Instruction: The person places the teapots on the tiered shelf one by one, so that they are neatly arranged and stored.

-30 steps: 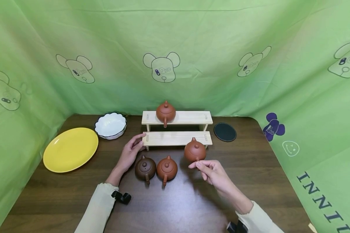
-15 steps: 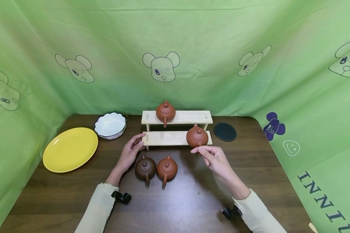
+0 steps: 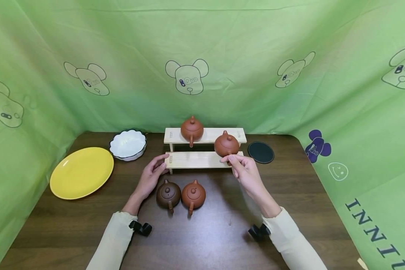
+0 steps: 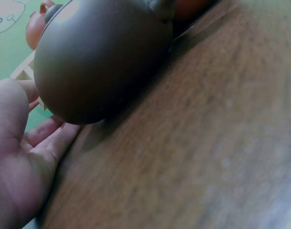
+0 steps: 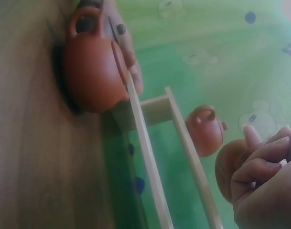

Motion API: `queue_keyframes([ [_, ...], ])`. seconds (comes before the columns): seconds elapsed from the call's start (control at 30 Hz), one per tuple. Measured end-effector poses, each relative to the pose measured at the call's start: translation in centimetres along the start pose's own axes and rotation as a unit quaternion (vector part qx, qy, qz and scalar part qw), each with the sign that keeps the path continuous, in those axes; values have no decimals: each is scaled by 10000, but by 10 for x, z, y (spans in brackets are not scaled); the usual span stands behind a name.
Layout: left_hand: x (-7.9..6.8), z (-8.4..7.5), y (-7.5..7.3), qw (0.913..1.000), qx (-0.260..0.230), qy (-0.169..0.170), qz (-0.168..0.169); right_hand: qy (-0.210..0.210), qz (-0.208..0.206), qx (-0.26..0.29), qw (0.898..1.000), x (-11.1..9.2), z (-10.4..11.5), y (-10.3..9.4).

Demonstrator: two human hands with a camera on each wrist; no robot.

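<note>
Teapot in your right hand, wooden stand in your left

Your right hand [image 3: 248,172] pinches the handle of a red-brown teapot [image 3: 225,145], which hangs in the air over the right part of the wooden stand [image 3: 194,160], apart from its shelves; your left hand [image 3: 151,178] holds the left end of the stand's lower shelf between thumb and fingers. In front of the stand, just beside each other, sit a dark brown teapot [image 3: 168,194] and an orange-brown teapot [image 3: 194,194], both handles toward you; on the stand's upper shelf, left of its middle, rests a reddish teapot [image 3: 191,130]. Left of the stand lies a white scalloped bowl [image 3: 127,144]; farther left is a yellow plate [image 3: 82,172]; just right of the stand lies a dark round coaster [image 3: 261,152]; behind the stand hangs a green cloth [image 3: 239,108].
</note>
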State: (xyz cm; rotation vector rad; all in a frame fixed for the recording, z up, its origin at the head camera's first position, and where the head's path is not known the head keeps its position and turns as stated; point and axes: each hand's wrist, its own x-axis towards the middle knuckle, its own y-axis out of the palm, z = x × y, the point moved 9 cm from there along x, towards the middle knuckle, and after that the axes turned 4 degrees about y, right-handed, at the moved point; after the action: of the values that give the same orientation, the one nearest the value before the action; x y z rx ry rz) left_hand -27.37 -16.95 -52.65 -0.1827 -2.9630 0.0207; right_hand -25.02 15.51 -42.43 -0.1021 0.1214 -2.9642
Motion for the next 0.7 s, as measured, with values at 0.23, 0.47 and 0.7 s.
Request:
queue_keyframes([
  [0.23, 0, -1, 1, 10000, 44, -16, 0, -108, -233, -89, 9996, 16, 5, -1],
  [0.47, 1, 0, 0, 10000, 2, -25, -18, -246, -332, -191, 9990, 31, 7, -3],
  [0.7, 0, -1, 0, 10000, 30, 42, -11, -305, -522, -238, 9979, 45, 4, -5],
])
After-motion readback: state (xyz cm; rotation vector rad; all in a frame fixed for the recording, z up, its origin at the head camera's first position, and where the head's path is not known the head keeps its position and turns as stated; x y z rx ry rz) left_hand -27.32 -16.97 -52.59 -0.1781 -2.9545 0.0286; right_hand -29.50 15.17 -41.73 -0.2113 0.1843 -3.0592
